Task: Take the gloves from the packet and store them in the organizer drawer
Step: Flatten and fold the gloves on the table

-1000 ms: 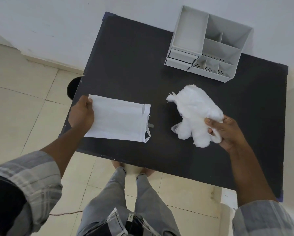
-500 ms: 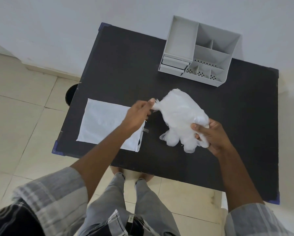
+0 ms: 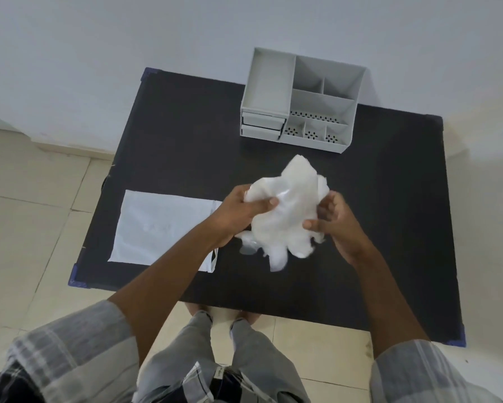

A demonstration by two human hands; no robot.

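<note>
A crumpled bundle of thin translucent white gloves [image 3: 288,210] is held above the middle of the black table [image 3: 390,228]. My left hand [image 3: 241,210] grips its left side, thumb pressed over the plastic. My right hand [image 3: 331,219] grips its right side. The flat white packet [image 3: 157,228] lies on the table's left part, partly under my left forearm. The grey organizer [image 3: 299,100] stands at the table's far edge, with two shut drawers [image 3: 262,126] stacked at its front left.
The organizer has several open compartments on top and a perforated row at its front. A white wall runs behind the table. Tiled floor lies left of and below the table, and my feet show under its near edge.
My left hand let go of the packet, moved right and took hold of the glove bundle. Both hands now hold the bundle, raised a little toward the organizer.
</note>
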